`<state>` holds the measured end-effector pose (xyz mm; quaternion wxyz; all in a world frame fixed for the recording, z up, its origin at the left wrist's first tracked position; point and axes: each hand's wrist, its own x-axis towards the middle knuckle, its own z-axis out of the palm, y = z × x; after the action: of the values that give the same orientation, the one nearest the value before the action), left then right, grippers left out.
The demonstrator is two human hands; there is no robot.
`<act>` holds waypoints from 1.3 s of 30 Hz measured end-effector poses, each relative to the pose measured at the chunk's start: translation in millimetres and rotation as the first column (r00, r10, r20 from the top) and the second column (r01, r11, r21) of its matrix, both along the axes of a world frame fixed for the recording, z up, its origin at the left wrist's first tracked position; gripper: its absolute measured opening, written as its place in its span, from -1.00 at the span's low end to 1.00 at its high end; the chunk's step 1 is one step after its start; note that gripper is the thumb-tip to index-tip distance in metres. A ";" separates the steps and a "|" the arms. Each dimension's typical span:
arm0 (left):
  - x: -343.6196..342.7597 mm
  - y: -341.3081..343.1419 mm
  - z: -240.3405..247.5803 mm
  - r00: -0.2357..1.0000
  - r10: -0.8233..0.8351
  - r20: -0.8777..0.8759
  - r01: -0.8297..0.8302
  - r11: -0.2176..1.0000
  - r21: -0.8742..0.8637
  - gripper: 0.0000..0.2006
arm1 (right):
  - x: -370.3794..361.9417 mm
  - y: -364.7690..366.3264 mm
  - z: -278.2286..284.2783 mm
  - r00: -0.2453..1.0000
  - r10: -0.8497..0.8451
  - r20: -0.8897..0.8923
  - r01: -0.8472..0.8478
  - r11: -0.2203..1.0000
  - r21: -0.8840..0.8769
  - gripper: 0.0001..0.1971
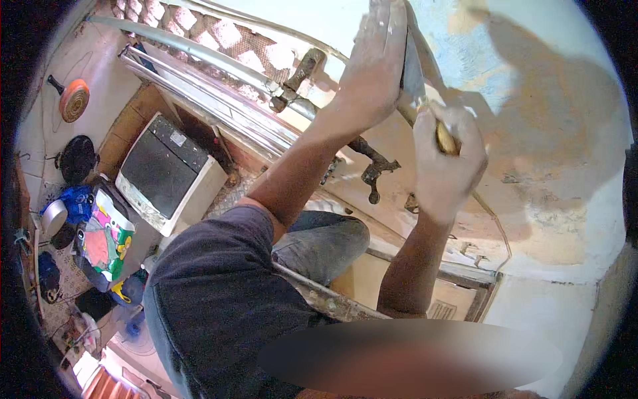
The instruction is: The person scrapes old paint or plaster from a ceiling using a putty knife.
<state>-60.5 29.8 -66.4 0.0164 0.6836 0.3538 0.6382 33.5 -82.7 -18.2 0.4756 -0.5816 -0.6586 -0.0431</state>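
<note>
My right hand (448, 169) is closed around the wooden handle of a putty knife (446, 138). Its grey metal blade points up along the patchy blue and beige wall (531, 133). Beside the blade, my left hand (375, 73) is stretched flat with its fingers together, its edge close to the metal. Whether that hand touches the blade or only the wall is hard to tell. Pale dust or filler coats both hands. Below my left wrist, an old tap (375, 166) sticks out from the wall.
Another corroded tap (302, 76) stands left of my left arm, near metal rails (206, 100) and a lattice opening (226, 33). Far below are a top-loading washing machine (163, 173), a colourful plastic bag (109, 233) and a hanging black pan (78, 159).
</note>
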 end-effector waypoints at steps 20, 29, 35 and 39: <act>-2.4 -3.6 1.6 0.995 -0.099 -0.011 0.098 0.994 -0.037 -0.33 | -0.2 4.1 9.7 0.990 0.060 0.124 -0.068 0.996 0.061 -0.89; 15.8 -14.9 -12.6 0.979 -0.153 0.131 0.153 0.988 0.015 -0.18 | 1.6 -9.0 -15.7 0.991 0.110 -0.079 -0.107 0.993 0.043 -0.88; 11.7 -12.7 -10.7 0.995 -0.088 0.048 0.092 0.993 -0.079 -0.21 | -4.0 -7.8 -28.1 0.983 0.093 -0.157 -0.067 0.984 0.163 -0.87; 2.3 -2.8 -7.1 0.997 -0.080 0.005 0.080 0.995 -0.060 -0.18 | -11.5 7.6 -22.7 0.992 0.129 0.002 -0.124 0.949 0.290 -0.87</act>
<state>-58.2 26.9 -73.5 0.0632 0.6955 0.3453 0.6269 22.0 -75.1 -40.9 0.5632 -0.4625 -0.6769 -0.1034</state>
